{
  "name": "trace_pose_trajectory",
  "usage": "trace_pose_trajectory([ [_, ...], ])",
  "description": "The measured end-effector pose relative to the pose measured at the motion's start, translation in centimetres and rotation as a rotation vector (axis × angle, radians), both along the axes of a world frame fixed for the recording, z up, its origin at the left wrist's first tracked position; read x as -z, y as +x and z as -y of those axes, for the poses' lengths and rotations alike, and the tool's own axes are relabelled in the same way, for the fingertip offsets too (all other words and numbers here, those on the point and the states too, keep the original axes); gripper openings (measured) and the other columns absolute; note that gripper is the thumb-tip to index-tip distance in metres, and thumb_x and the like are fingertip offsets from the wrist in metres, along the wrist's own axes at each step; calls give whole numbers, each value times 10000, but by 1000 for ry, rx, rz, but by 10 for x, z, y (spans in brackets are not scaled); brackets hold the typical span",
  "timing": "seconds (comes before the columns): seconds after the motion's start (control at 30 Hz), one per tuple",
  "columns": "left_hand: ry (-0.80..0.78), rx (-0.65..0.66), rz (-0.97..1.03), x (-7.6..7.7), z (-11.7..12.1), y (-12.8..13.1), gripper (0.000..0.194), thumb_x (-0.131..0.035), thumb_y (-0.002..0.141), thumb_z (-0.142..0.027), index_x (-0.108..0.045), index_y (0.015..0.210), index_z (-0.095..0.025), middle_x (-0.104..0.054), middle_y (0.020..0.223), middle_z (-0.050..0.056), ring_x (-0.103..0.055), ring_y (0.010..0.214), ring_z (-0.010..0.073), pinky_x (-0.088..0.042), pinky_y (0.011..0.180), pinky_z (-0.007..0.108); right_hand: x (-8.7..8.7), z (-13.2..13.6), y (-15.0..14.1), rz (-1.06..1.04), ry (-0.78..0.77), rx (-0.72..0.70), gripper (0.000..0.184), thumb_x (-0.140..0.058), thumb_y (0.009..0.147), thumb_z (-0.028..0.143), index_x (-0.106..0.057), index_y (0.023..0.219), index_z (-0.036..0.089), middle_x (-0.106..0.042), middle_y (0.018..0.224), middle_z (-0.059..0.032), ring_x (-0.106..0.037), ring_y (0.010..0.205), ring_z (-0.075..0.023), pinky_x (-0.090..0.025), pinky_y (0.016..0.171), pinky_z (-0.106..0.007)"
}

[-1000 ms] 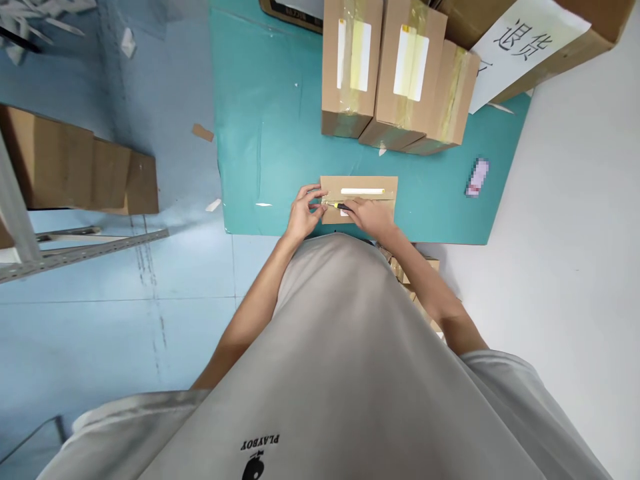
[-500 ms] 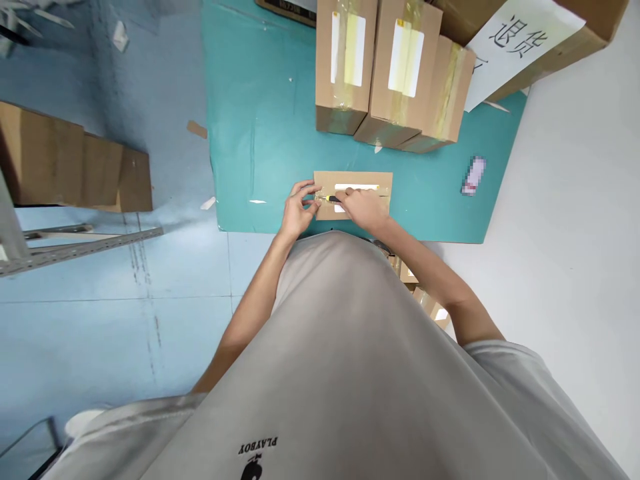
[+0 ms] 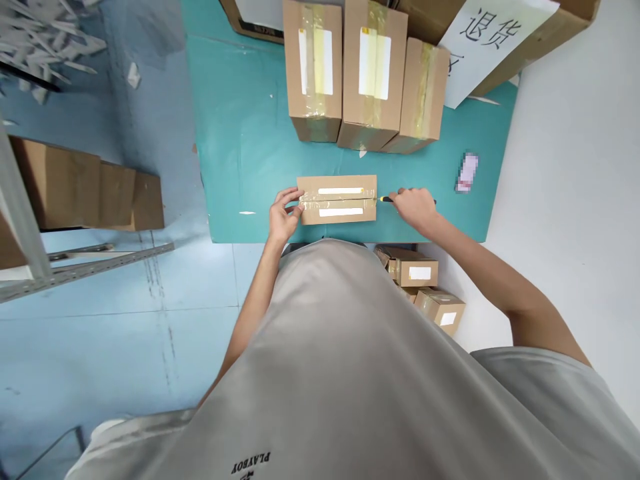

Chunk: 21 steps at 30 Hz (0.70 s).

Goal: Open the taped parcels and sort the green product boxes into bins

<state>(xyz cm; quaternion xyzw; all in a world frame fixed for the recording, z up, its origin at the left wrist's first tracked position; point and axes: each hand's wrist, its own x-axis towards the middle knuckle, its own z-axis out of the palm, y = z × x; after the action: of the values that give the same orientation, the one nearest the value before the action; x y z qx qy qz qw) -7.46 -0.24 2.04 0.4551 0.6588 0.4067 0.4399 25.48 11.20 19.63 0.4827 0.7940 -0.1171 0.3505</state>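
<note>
A small cardboard box (image 3: 340,203) lies on the green-covered table. Its taped top is slit along the middle seam, with a strip of white label on either side. My left hand (image 3: 284,217) grips the box's left end, fingers and thumb closed on its edge. Just off the right end, my right hand (image 3: 415,207) is wrapped around a black and yellow utility knife (image 3: 386,199). The knife's tip points left, at the end of the slit; its blade is hard to make out.
Three taped cartons (image 3: 373,73) stand at the back of the green table (image 3: 240,153), beside a larger box bearing a paper sign (image 3: 493,40). A blurred pink item (image 3: 467,172) lies at right. More boxes sit below right (image 3: 419,270) and on the left by a metal rack (image 3: 120,260).
My right hand has drawn the knife rightward along the seam, past the box's right end. A slit now runs along the top. My left hand stays at the left end.
</note>
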Motion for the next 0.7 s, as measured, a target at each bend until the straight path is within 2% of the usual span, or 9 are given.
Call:
trace_pose_trajectory([
  [0.1,9,-26,-7,3,-1,-1,469,-748,952,-531,-802,1297,-218,-685,1517,181,-738,1315,333,-692,1052,494,-1,0,21,-61,-1,48,385,-484,1160,169,-795,1387,165,-807,1313,-219,-751,1167,-310,-434,894,-367],
  [0.2,15,-111,-21,6,3,-12,454,-768,944,-526,-805,1274,-215,-704,1487,176,-715,1373,345,-644,1149,521,9,4,37,-288,-5,181,338,-570,1164,344,-809,1386,259,-820,1347,-142,-746,1185,-309,-469,911,-353],
  [0.27,7,-186,-16,8,7,-24,464,-806,926,-530,-801,1256,-204,-712,1476,177,-696,1412,356,-593,1219,536,28,11,48,-547,1,328,344,-612,1141,457,-831,1336,278,-842,1295,-97,-763,1148,-301,-507,905,-345],
  [0.33,-31,-255,-4,10,11,-37,480,-842,906,-524,-789,1258,-202,-715,1492,174,-715,1385,349,-564,1249,536,56,22,51,-824,-8,550,405,-627,1111,551,-844,1242,235,-856,1150,-82,-787,1001,-266,-544,864,-332],
  [0.43,-118,-326,-17,14,16,-54,456,-835,897,-452,-775,1282,-216,-747,1472,155,-762,1274,315,-582,1219,525,104,42,30,-1101,-65,973,503,-704,1009,677,-803,1109,194,-791,858,-29,-742,733,-194,-561,744,-296],
  [0.53,-153,-359,-84,18,17,-66,413,-761,870,-289,-784,1274,-204,-771,1424,151,-770,1218,297,-607,1183,507,132,61,-12,-1194,-167,1286,492,-832,883,680,-753,993,207,-682,662,42,-684,625,-159,-533,648,-255],
  [0.6,-166,-364,-127,22,16,-71,445,-708,837,-205,-786,1275,-203,-762,1435,150,-770,1199,284,-620,1163,491,135,70,-36,-1241,-238,1378,461,-876,845,643,-724,912,213,-659,618,53,-660,602,-146,-529,628,-243],
  [0.7,-179,-341,-145,31,11,-68,488,-673,814,-173,-775,1290,-206,-756,1441,153,-773,1178,275,-635,1134,487,121,73,-47,-1280,-229,1406,441,-906,818,602,-721,888,208,-656,619,56,-648,601,-135,-533,625,-240],
])
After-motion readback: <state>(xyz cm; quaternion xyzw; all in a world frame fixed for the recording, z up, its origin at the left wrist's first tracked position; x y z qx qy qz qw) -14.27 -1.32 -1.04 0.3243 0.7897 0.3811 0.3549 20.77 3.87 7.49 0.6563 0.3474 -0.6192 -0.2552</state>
